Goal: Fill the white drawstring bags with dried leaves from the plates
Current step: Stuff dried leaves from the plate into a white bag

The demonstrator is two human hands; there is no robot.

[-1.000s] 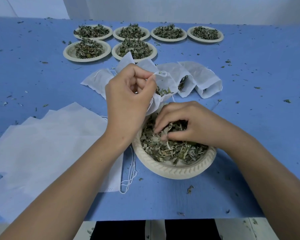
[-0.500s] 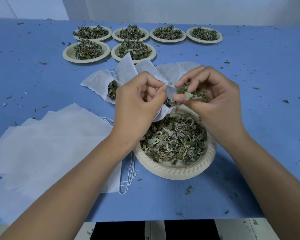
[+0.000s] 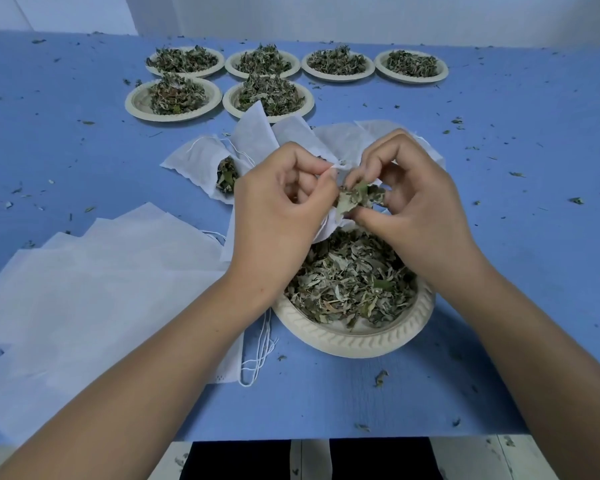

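Dried leaves (image 3: 350, 282) lie heaped in the near plate (image 3: 354, 341), close to the near edge of the blue table (image 3: 534, 168). Left of it, a stack of flat empty bags (image 3: 101, 271) lies spread out, with loose white strings (image 3: 257, 355) trailing beside the plate. Over the far side of that plate, the left hand (image 3: 278, 209) pinches the rim of a white drawstring bag (image 3: 328, 225) between thumb and fingertips, holding its mouth up. The right hand (image 3: 413, 202) has its fingers curled round a clump of leaves (image 3: 359, 199), held right at the bag's mouth. Beyond the hands, filled bags (image 3: 198, 164) lie in a row, leaves showing in the leftmost. Farthest off, six plates (image 3: 136, 105) heaped with leaves stand in two rows.
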